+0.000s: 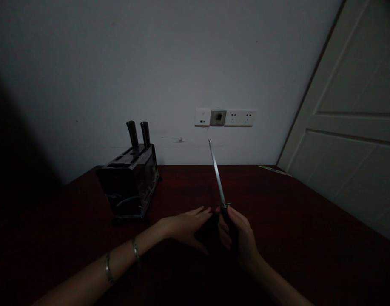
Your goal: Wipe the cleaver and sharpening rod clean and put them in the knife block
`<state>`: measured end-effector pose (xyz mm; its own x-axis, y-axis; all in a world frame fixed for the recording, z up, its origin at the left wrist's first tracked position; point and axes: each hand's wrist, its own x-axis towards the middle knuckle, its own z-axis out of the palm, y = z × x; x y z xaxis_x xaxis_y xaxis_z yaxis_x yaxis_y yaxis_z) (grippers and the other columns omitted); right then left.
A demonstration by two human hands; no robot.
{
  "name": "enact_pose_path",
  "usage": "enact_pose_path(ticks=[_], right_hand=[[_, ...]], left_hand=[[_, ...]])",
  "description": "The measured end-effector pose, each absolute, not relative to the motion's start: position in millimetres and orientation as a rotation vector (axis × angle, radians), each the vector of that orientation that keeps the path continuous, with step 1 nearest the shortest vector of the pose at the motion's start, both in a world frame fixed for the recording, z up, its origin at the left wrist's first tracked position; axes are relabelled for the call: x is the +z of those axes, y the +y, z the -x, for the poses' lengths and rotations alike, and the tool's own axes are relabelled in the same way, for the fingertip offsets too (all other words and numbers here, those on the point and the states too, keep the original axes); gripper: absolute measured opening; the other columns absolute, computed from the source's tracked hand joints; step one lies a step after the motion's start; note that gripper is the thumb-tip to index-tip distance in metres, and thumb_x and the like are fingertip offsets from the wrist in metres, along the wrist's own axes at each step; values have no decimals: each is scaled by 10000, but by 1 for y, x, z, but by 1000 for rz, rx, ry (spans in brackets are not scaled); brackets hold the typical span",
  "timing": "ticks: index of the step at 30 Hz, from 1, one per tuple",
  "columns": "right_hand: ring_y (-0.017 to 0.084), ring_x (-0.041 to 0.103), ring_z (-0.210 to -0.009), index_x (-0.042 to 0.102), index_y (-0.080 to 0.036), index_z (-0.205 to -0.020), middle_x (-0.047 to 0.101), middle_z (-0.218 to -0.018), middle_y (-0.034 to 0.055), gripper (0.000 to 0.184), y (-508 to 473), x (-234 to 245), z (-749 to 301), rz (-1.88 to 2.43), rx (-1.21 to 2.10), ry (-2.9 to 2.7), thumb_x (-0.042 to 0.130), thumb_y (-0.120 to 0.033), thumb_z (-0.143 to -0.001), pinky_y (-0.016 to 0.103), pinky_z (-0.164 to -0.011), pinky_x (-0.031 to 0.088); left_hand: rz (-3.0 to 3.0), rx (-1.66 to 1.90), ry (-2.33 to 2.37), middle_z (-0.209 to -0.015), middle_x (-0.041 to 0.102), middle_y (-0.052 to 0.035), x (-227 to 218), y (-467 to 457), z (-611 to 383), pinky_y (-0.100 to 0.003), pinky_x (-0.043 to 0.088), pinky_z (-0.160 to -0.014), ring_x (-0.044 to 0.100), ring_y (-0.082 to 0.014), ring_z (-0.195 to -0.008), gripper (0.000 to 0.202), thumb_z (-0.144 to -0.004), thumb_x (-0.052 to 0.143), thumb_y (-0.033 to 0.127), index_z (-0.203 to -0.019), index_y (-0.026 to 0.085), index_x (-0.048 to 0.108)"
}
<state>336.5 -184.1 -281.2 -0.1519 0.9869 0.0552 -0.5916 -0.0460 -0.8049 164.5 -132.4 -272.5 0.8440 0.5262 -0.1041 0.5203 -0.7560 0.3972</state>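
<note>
My right hand (241,236) is wrapped round the black handle of a honing steel (217,172). Its thin metal rod points up and away, tilted slightly left, with a small guard at the base. Just left of that handle is my left hand (190,225), its fingers stretched out and its thumb apart. The dark area under its palm is too dim to make out, and I see nothing held there. A black knife block (127,187) stands beyond my left forearm, with two black handles (139,134) sticking up from its far end.
The dark red tabletop (185,187) reaches back to a grey wall. A row of sockets and switches (225,117) is on that wall. At the right stands a pale panelled door (351,119). A narrow patterned strip (274,170) lies at the table's back right edge.
</note>
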Motion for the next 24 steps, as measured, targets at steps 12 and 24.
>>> enact_pose_path(ticks=[12, 24], right_hand=[[38, 327, -265, 541, -153, -780, 424, -443, -80, 309, -183, -287, -337, 650, 1575, -883, 548, -461, -765, 149, -251, 268], [87, 496, -392, 599, -136, -797, 562, -524, -12, 288, -183, -277, -339, 652, 1466, -980, 601, -419, -743, 188, -381, 391]], left_hand=[[-2650, -99, 841, -1450, 95, -201, -247, -138, -162, -490, 220, -1037, 40, -335, -1323, 1017, -646, 557, 636, -1398, 102, 127], [-3210, 1217, 590, -525, 532, 2, -205, -161, -171, -235, 386, -478, 465, -102, -512, 222, -815, 484, 217, -610, 162, 546]])
